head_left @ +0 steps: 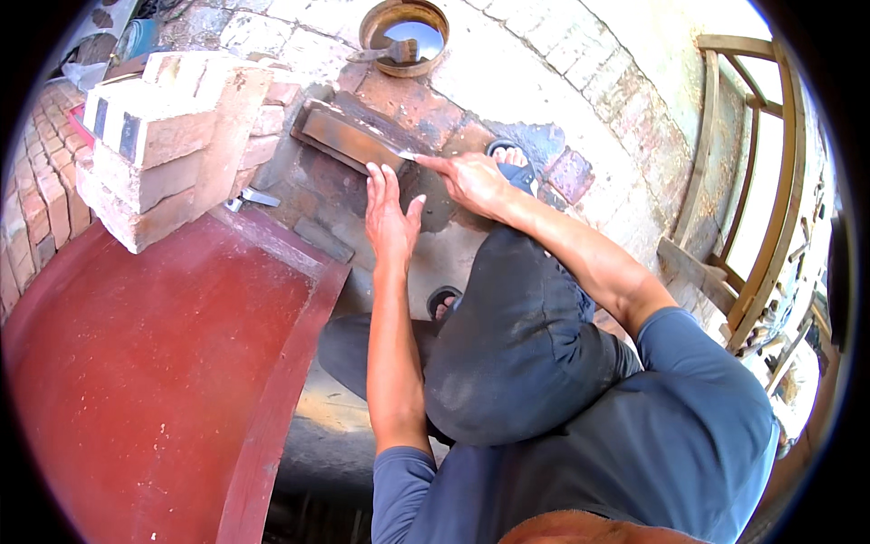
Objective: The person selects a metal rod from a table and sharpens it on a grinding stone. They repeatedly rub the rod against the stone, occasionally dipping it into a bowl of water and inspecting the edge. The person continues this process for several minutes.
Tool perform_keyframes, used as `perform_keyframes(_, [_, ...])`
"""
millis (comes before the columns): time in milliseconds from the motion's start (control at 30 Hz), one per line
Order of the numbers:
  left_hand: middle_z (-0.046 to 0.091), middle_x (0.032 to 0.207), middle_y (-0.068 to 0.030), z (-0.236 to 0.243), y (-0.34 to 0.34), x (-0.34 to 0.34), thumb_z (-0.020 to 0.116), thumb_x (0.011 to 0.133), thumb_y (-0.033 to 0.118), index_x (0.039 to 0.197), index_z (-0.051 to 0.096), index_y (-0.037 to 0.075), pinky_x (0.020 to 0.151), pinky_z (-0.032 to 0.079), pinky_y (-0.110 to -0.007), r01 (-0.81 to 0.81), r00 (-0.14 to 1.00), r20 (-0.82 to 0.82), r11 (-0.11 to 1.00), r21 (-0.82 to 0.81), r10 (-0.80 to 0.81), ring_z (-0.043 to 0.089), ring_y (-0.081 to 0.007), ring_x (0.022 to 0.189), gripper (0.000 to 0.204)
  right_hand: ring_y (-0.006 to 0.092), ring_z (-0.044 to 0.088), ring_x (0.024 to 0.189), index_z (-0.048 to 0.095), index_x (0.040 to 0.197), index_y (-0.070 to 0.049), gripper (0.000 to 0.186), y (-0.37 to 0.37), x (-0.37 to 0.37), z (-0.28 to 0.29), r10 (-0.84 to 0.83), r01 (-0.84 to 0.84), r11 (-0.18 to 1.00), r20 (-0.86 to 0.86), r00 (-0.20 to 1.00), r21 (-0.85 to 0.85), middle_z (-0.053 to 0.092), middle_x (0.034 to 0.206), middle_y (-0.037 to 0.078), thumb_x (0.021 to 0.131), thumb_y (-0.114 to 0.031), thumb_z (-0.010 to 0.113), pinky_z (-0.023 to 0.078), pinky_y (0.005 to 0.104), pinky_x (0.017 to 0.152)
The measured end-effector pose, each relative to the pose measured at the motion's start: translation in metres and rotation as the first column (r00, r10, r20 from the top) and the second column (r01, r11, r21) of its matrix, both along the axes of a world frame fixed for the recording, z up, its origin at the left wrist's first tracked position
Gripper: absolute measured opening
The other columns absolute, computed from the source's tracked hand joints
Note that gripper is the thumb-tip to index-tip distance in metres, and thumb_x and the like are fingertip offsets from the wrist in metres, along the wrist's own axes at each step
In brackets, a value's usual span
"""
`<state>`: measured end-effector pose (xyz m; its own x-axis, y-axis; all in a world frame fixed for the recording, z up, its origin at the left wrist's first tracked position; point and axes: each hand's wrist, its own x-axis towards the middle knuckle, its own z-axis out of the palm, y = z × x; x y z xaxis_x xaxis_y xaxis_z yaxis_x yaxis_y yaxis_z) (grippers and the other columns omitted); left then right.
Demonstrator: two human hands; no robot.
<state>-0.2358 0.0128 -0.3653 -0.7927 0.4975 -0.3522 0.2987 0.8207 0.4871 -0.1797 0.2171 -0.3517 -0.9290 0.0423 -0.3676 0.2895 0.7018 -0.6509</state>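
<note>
My right hand (476, 184) is closed round a narrow metal blade, its index finger stretched along it; the grip hides most of the tool. The blade's shiny tip (407, 155) is at the near right end of a long, wet brown block (349, 136). My left hand (391, 222) is open, fingers extended and together, thumb apart. Its fingertips are beside that same end of the block; whether they touch it or the blade I cannot tell. Beyond the block is a round brown bowl (364, 29) of dark liquid, with a brush (396, 52) resting in it.
A stack of pale bricks (172, 136) stands at the left, beside a large red panel (163, 363) that reaches close to my left forearm. A wooden frame (702, 154) leans at the right. Wet brick paving (453, 213) surrounds my sandalled feet.
</note>
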Motion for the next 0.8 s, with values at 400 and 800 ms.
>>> perform_keyframes(400, [0.031,0.174,-0.0257,-0.001,0.001,0.003,0.082,0.091,0.028,0.162,0.043,0.001,0.127,0.035,-0.052,-0.004,1.000,-0.005,0.998,0.067,0.004,0.033,-0.0553,0.155,0.085,0.0408,0.075,0.089,0.068,0.144,-0.015,0.053,-0.004,-0.018,-0.009,-0.027,0.029,1.000,-0.136,0.990,0.011,0.076,0.092,0.024,0.092,-0.010,0.055,0.060,0.0522,0.079])
perform_keyframes(800, [0.026,0.176,-0.0238,-0.003,-0.006,0.006,0.081,0.093,0.032,0.166,0.041,0.007,0.128,0.033,-0.052,-0.005,0.999,0.048,1.000,0.029,0.004,0.029,-0.0507,0.159,0.087,0.0420,0.075,0.088,0.070,0.143,-0.016,0.053,-0.007,-0.009,-0.017,-0.015,0.020,0.999,-0.122,0.992,0.037,0.076,0.090,0.022,0.093,-0.010,0.054,0.061,0.0512,0.081])
